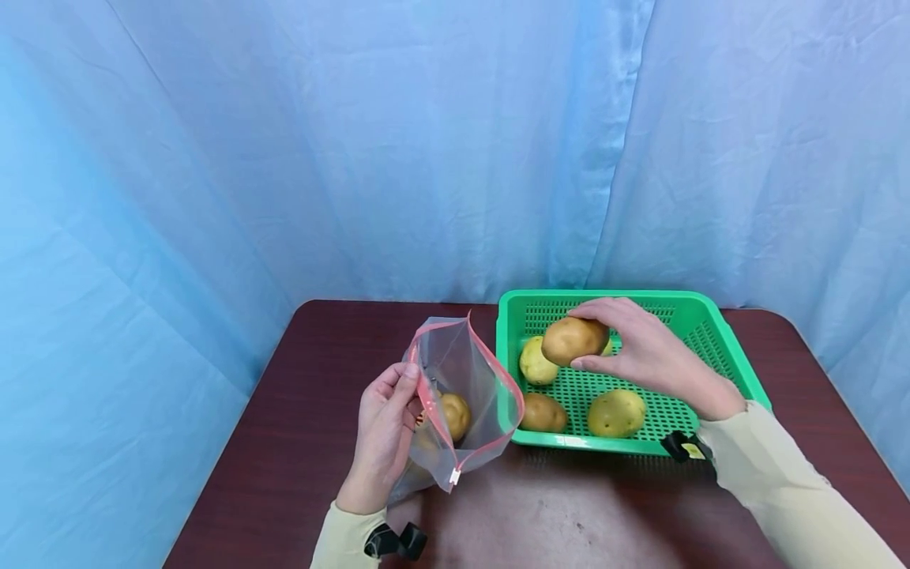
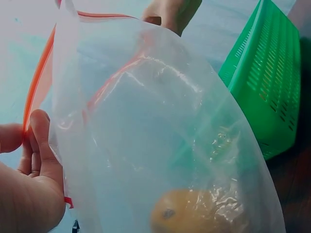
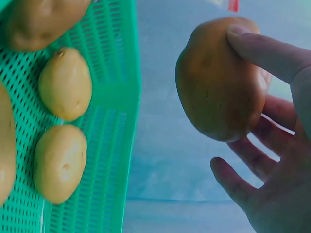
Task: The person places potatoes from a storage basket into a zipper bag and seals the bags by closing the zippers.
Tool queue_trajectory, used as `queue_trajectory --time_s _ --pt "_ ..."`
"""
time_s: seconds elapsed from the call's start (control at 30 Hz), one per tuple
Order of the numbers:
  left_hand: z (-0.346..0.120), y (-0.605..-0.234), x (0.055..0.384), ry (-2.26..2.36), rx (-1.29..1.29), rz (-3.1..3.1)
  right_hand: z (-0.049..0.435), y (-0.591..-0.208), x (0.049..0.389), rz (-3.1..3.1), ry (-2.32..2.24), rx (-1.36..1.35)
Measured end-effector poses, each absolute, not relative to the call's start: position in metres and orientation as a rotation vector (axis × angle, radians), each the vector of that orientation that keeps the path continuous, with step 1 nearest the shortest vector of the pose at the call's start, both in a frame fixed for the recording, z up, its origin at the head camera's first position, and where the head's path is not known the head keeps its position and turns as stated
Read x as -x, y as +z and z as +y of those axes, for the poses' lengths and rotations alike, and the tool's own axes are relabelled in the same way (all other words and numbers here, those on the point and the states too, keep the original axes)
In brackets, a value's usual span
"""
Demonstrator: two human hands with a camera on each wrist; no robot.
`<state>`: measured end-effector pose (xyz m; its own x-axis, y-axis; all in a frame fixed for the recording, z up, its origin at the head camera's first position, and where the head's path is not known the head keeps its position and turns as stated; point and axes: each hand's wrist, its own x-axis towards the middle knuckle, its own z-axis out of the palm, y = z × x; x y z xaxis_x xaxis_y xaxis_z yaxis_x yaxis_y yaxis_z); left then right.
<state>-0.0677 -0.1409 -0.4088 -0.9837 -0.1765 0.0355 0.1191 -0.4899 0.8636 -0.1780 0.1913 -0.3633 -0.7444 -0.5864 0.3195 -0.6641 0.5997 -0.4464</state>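
Note:
A clear zip bag point(image 1: 472, 371) with a pink-red zipper edge and a white slider stands with its mouth spread wide. My left hand point(image 1: 385, 419) pinches the bag's left rim between thumb and fingers. Inside the bag lies a potato point(image 1: 455, 416), seen through the plastic in the left wrist view too; whether more lie under it I cannot tell. My right hand point(image 1: 640, 346) grips another potato point(image 1: 572, 341) between thumb and fingers, above the left part of a green basket point(image 1: 739, 359) and to the right of the bag.
Several potatoes lie in the basket, among them one near the front point(image 1: 616, 413) and one at the front left corner point(image 1: 543, 412). The bag's right rim overlaps the basket's left side. A dark wooden table point(image 1: 284, 442) carries everything, with a blue curtain point(image 1: 426, 158) behind.

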Motion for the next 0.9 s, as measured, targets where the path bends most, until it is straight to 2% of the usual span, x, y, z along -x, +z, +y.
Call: queue_trajectory --time_s 0.5,0.9 --pt "-0.139 -0.402 0.076 -2.546 -0.082 -1.486 0.165 -0.357 0.145 -2.511 1.078 -0.784" --pt "-0.136 -0.398 0.077 -2.544 -0.063 -1.444 0.134 -0.354 0.125 -2.327 1.248 -0.825"
